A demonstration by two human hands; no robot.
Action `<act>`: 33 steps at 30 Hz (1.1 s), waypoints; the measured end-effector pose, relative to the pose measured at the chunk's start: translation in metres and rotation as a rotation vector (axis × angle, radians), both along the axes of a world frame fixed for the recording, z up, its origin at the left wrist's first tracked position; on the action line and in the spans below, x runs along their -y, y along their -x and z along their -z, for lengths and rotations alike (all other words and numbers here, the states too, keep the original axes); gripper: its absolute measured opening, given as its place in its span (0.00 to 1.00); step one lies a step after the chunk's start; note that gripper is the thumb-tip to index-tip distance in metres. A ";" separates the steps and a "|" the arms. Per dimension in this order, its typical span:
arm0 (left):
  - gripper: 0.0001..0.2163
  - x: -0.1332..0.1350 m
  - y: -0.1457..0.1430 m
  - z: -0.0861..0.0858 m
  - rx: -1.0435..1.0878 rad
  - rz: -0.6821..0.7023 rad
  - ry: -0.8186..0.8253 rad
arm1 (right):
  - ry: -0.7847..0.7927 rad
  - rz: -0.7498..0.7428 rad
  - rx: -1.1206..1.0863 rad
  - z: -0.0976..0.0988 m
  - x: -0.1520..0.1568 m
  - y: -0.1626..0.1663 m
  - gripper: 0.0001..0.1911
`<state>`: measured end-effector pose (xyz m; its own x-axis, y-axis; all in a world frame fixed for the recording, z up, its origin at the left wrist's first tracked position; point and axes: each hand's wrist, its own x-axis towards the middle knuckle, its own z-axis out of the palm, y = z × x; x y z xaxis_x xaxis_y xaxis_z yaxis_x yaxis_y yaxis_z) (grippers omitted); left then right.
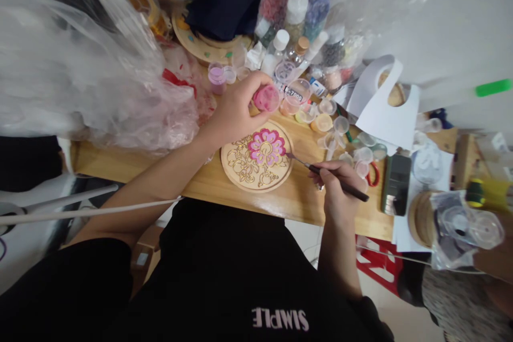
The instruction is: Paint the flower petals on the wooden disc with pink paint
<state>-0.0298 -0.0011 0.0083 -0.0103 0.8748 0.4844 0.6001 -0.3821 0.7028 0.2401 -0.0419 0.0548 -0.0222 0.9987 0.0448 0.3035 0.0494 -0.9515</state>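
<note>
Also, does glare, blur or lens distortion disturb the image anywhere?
In the head view, pale glare streaks the clear plastic bag; objects near the frame edges look stretched; the fuzzy grey item at lower right seems blurred; the pink flower on the wooden disc is quite clear.

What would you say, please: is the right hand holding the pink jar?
No, the left hand holds the pink jar, while the right hand grips the dark-handled tool.

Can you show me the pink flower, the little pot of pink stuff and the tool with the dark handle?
Pink flower (266, 147): head view, on its gold-outlined centre.
Pot of pink stuff (266, 98): head view, on the pink in it.
Tool (355, 191): head view, on its handle's back end.
</note>
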 end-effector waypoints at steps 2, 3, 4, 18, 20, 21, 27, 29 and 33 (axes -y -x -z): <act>0.15 0.000 0.000 0.000 0.005 -0.005 0.013 | -0.003 0.008 0.007 -0.001 0.000 0.000 0.04; 0.15 0.000 0.000 0.000 0.007 -0.005 0.018 | -0.005 0.009 0.013 -0.001 0.000 0.000 0.04; 0.15 0.000 0.000 0.000 0.009 -0.004 0.021 | -0.007 0.008 0.020 -0.001 0.000 0.000 0.04; 0.15 0.001 -0.001 -0.001 0.004 -0.005 0.017 | 0.028 -0.053 0.004 0.001 0.003 -0.001 0.04; 0.15 0.001 -0.001 -0.001 0.004 -0.003 0.025 | 0.033 -0.047 0.017 0.001 0.002 -0.001 0.04; 0.15 0.001 -0.002 -0.001 0.002 -0.004 0.026 | 0.036 -0.043 0.017 0.002 0.002 -0.001 0.04; 0.13 0.001 -0.001 -0.001 0.001 -0.008 0.020 | 0.032 -0.036 -0.014 0.004 0.000 -0.001 0.03; 0.13 0.001 -0.001 -0.001 0.002 -0.008 0.025 | 0.029 -0.033 0.000 0.004 0.000 -0.001 0.03; 0.12 0.000 -0.002 0.000 0.007 -0.008 0.014 | 0.009 -0.033 0.023 0.003 0.000 -0.001 0.04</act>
<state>-0.0283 -0.0014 0.0082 -0.0209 0.8813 0.4721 0.5980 -0.3674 0.7123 0.2407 -0.0420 0.0516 -0.0561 0.9978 0.0350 0.3235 0.0513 -0.9448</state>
